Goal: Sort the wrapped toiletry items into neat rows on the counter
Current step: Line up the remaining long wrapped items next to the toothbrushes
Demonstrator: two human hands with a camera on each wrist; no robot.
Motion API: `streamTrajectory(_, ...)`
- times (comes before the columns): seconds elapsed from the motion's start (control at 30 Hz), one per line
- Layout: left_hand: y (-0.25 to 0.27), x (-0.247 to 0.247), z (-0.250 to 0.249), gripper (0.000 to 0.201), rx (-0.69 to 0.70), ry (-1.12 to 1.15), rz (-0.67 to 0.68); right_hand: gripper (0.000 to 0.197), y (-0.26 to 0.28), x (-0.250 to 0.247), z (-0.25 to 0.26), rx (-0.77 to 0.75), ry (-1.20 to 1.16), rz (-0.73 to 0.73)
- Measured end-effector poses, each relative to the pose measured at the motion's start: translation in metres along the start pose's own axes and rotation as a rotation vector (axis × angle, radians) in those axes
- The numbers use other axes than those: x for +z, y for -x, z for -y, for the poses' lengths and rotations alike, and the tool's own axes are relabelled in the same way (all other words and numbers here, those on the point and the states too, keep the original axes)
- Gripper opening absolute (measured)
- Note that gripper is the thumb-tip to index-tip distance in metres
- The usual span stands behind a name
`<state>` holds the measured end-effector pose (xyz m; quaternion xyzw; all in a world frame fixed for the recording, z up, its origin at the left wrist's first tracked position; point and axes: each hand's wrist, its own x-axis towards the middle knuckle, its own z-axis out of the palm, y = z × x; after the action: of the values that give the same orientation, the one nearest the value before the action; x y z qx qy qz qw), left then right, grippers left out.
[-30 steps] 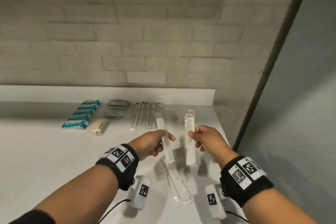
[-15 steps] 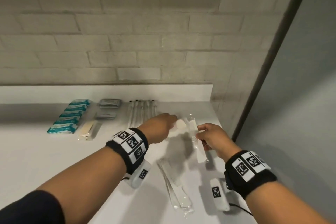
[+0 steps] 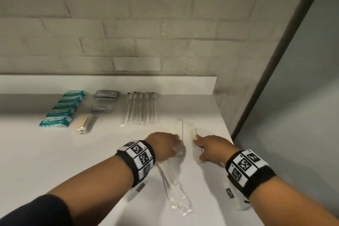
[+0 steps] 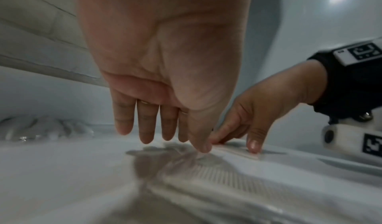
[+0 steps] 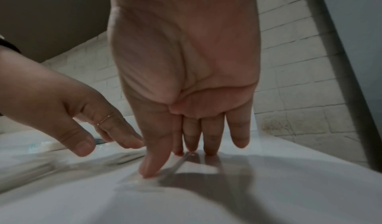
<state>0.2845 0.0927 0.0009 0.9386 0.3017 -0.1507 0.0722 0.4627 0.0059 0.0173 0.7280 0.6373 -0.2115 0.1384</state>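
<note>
Two wrapped white combs lie side by side on the white counter (image 3: 55, 152), right of the toothbrush row. My left hand (image 3: 165, 145) rests straight fingers on the near end of the left comb (image 3: 178, 127); its thumb (image 4: 203, 147) touches the wrapper. With flat fingertips (image 5: 211, 150) my right hand (image 3: 209, 147) presses on the right comb (image 3: 191, 132). Neither hand grips anything. Further wrapped combs (image 3: 174, 189) lie closer to me, between my wrists.
At the back stand rows of teal packets (image 3: 62, 110), grey sachets (image 3: 106, 95) and wrapped toothbrushes (image 3: 141, 108), with a beige wrapped item (image 3: 82, 124) in front. The counter's right edge (image 3: 227, 130) runs close beside my right hand. A brick wall rises behind.
Both hands carried a comb each forward and down, laid them on the counter and let go. Fingers that pinched the combs are now straight on top of them.
</note>
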Motion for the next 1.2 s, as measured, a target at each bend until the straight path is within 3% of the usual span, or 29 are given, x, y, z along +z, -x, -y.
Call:
streamTrajectory(0.43, -0.067, -0.016, 0.034, 0.044, -0.257, -0.217, -0.035, 0.074, -0.081, -0.035, 0.007, -0.032, 0.011, -0.019)
streamTrajectory(0.57, -0.088, -0.019, 0.047, 0.046, -0.247, -0.231, -0.031, 0.068, -0.104, -0.046, 0.01, 0.008, -0.043, -0.056)
streamTrajectory(0.8, -0.097, -0.018, 0.055, 0.039, -0.231, -0.224, -0.063, 0.076, -0.132, -0.054, 0.015, 0.04, -0.062, -0.06)
streamTrajectory(0.93, -0.097, -0.019, 0.057, 0.038, -0.214, -0.228, -0.064, 0.074, -0.133, -0.053, 0.017, 0.053, -0.093, -0.066)
streamTrajectory(1.07, -0.093, -0.024, 0.052, 0.04, -0.202, -0.22, -0.085, 0.087, -0.118, -0.048, 0.015, 0.023, -0.263, -0.126)
streamTrajectory(1.13, -0.092, -0.024, 0.051, 0.039, -0.21, -0.223, -0.076, 0.077, -0.1, -0.041, 0.019, 0.009, -0.367, -0.215)
streamTrajectory(1.2, -0.094, -0.023, 0.051, 0.037, -0.234, -0.219, -0.054, 0.059, -0.076, -0.032, 0.032, -0.013, -0.304, -0.25)
